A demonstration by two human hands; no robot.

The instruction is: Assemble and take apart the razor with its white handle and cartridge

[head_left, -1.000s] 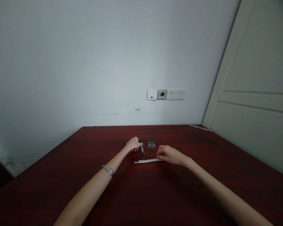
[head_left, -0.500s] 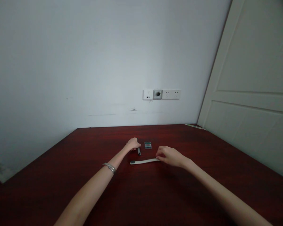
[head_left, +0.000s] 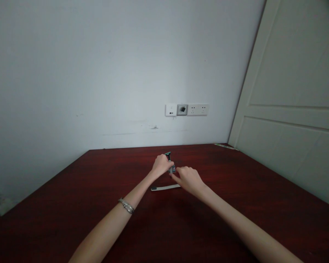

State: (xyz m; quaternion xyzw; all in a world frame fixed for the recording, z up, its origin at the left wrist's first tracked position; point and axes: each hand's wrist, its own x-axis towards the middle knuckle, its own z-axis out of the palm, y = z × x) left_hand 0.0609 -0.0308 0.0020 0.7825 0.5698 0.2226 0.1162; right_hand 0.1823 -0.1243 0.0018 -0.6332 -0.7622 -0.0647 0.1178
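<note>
You're in home or office, unclear which: table (head_left: 164,226), scuffed wall (head_left: 112,65) with sockets (head_left: 197,110) at 12 o'clock, panelling (head_left: 293,80) at 2.

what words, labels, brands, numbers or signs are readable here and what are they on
No text can be read anywhere.
White wall plate, leftmost: tiny marks, too small to read.
Pale strip at the table's far right: greenish marks, too small to read.
Razor-like tool in the left hand: nothing readable, partly covered.
</note>
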